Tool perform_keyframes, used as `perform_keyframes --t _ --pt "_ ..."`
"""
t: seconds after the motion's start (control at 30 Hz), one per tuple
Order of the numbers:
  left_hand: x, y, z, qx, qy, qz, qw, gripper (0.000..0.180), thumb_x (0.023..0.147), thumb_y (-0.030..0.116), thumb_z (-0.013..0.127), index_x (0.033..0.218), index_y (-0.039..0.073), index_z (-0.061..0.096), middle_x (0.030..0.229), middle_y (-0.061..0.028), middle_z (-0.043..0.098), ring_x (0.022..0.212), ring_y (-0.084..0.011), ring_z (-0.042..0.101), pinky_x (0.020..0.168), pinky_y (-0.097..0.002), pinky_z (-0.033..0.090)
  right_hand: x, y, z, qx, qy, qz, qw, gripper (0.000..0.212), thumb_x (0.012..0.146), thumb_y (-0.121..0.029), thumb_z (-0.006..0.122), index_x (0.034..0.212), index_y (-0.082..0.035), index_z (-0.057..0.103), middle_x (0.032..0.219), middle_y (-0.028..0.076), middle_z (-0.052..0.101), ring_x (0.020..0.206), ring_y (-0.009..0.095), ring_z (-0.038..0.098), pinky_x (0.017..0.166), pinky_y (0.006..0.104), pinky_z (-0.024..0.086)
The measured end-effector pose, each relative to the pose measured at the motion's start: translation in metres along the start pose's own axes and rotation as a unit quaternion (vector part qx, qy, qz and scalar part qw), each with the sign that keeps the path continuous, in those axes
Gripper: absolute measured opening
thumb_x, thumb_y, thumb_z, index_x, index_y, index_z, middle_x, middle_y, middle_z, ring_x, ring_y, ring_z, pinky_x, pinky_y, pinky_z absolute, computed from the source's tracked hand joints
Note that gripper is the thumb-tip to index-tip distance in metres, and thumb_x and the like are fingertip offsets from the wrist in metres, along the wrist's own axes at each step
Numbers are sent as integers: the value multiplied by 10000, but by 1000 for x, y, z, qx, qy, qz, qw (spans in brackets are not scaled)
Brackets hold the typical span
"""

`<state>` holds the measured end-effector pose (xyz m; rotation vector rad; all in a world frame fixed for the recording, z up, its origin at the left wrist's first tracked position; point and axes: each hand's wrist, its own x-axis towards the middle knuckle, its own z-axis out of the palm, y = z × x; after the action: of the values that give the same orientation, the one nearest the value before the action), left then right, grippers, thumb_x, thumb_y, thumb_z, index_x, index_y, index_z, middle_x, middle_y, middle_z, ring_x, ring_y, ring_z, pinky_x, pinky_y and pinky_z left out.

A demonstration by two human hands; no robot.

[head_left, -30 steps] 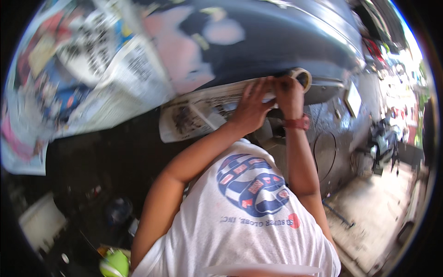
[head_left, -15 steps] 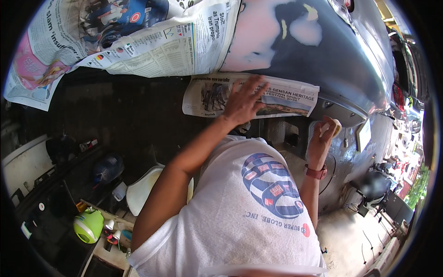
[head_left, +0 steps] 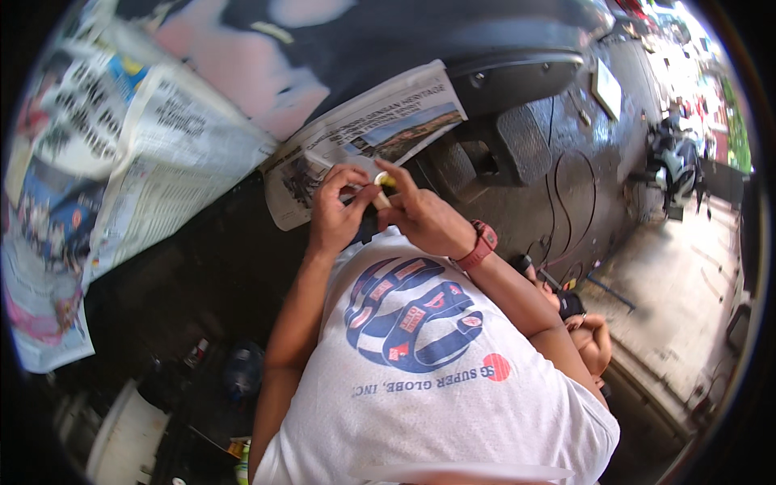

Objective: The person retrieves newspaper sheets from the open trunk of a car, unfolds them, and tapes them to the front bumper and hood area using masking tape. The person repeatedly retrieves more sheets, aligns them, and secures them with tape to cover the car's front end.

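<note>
A small roll of pale masking tape (head_left: 381, 199) is between my two hands, in front of my chest. My right hand (head_left: 428, 220), with a red watch at its wrist, grips the roll. The fingers of my left hand (head_left: 338, 208) are pinched together at the roll's near-left side; whether they hold the loose tape end is too small to make out. Just beyond the hands, a strip of newspaper (head_left: 412, 113) hangs along the lower edge of a car panel (head_left: 388, 40) with dark and pinkish patches.
More newspaper (head_left: 153, 153) covers the car's left part. Below the panel is a grey block-like piece (head_left: 521, 149). Hoses (head_left: 558, 202) lie on the floor. Another person (head_left: 594, 343) is low at the right, and a motorcycle (head_left: 679, 166) stands farther off.
My left hand has come off the newspaper strip, and my right hand has brought the tape roll leftward to meet it. The view has turned, and another person has come into sight.
</note>
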<state>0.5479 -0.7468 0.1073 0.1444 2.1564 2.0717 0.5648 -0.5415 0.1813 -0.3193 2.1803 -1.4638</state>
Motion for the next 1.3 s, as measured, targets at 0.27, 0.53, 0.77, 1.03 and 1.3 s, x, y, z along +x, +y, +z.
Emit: perform_keyframes --t 0.27,0.53,0.77,1.03,1.3 --pt "-4 23 -12 273 50 52 959 202 1030 207 819 991 28 734 854 -107 760 740 -238 729 703 -376 561 -14 63 10 -42 73 -17 996 150 1106 -214 631 1163 -77 643 739 102 713 620 302 715 611 400 568" --pt "22 53 58 464 -9 193 865 60 1031 131 765 1022 71 769 979 -96 782 935 -334 751 815 -449 582 -54 110 -53 94 258 24 961 454 1035 -283 807 1388 -69 619 899 130 721 848 215 719 743 372 553" --pt "39 42 168 421 -117 154 886 162 1066 155 712 1177 85 806 1095 -96 808 979 -341 758 878 -436 588 -64 192 -96 170 215 48 960 246 1004 -239 828 976 -5 755 879 128 728 795 228 656 764 394 520" --pt "73 -11 162 700 -179 196 663 725 1062 305 700 1731 218 432 1826 -106 330 1650 -382 342 1330 -588 265 -70 267 -130 45 382 88 919 231 921 -265 865 965 -47 804 1006 188 702 964 371 642 867 477 529" --pt "79 -62 173 755 -242 128 596 898 1051 424 682 1803 246 223 1896 -87 -5 1740 -359 -61 1350 -696 65 -9 266 -123 37 444 71 893 422 829 -451 930 996 -73 845 1094 205 664 1114 412 581 974 510 515"
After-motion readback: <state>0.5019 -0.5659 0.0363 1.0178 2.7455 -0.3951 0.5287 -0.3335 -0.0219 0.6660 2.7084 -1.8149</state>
